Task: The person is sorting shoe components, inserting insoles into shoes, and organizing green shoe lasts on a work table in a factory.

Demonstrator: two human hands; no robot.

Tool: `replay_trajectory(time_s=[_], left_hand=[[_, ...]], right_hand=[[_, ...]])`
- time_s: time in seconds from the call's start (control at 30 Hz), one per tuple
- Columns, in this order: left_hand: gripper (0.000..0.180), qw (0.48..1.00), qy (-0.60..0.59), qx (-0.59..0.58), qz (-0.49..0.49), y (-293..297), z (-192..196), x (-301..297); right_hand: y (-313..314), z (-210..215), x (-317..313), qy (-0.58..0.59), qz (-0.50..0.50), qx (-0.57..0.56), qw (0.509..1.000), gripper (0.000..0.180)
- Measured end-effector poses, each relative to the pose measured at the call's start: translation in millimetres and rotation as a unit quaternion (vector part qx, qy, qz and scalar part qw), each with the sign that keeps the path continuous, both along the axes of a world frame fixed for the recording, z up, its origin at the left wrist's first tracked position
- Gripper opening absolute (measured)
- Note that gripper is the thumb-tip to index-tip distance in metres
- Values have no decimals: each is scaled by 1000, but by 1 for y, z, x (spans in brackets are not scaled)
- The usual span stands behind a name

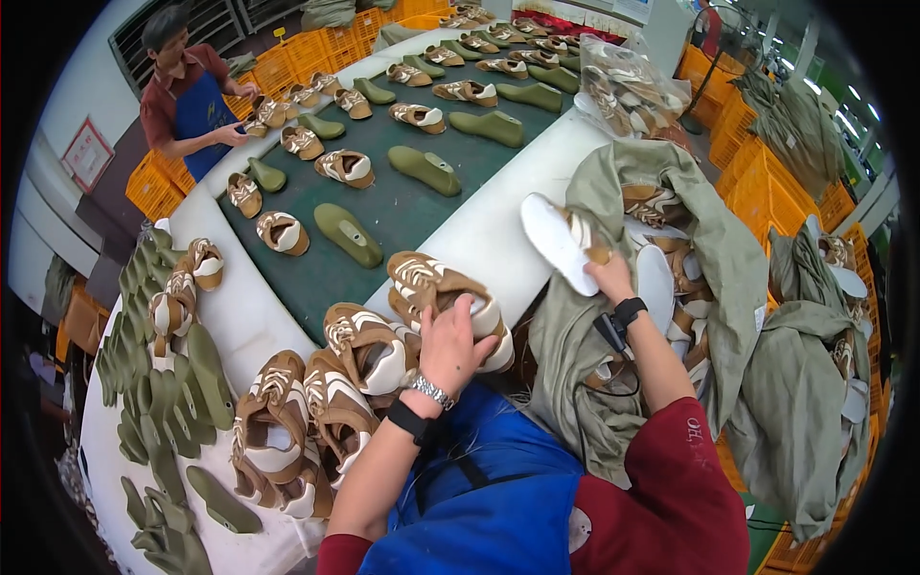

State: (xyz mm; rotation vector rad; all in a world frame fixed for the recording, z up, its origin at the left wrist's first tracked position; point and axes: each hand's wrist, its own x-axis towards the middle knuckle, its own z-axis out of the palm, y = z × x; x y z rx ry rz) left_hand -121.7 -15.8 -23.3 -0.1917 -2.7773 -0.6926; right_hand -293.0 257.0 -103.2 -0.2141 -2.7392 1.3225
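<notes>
The person's right hand (610, 276) has fingers clamped on a white-soled shoe (554, 240); the left hand (450, 350) lies fingers apart on a brown shoe (422, 273), its grip impossible to tell; bare white rim (508, 225) runs between green belt (398, 218) and sack (724, 254); lasts (348, 236) dot the belt; a co-worker (187, 101) stands beyond; paired shoes (278, 426) crowd the left forearm.

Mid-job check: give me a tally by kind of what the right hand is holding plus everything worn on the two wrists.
White-soled shoe, in the right hand: 1
Black wrist straps, one on each wrist: 2
Silver watch, above the left hand on its wrist: 1
Total: 4
</notes>
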Motion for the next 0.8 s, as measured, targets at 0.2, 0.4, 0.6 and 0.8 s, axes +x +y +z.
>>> replay_trajectory(time_s=[0.2,0.4,0.6,0.8], left_hand=[[43,998,-17,-51,-24,6,8,19],[39,999,-15,-27,-27,14,34,40],[37,1000,-8,-2,7,4,39,54],[38,998,-27,48,-4,-2,25,45]], right_hand=[[-72,31,41,226,159,220,935,41],[-108,33,73,326,422,241,811,49],[-71,55,121,-146,413,6,899,81],[-93,13,139,-25,408,-2,913,78]])
